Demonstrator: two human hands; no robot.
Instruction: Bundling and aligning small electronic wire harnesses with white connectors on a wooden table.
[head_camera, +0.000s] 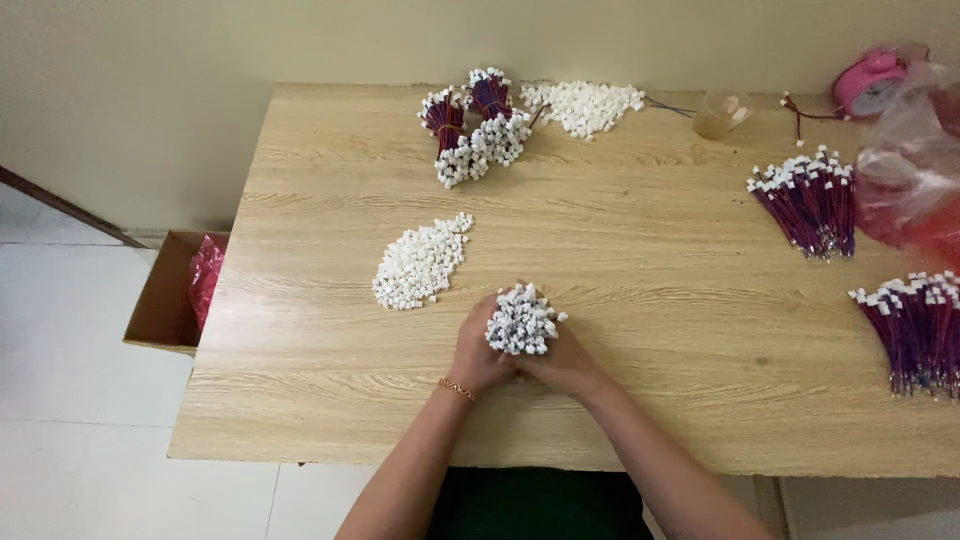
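Wooden worktop (330, 400), left hand (478, 358) and right hand (565, 362) closed around upright wire bundle (522, 320); loose grip, likely spill toward white connector pile (420, 262).

The scene is seen through a single head-worn camera, aimed steeply down and forward from above the near edge of the light wooden table (650, 200). Nearly the whole tabletop is taken in at arm's length, up to the beige wall (150, 90) behind.
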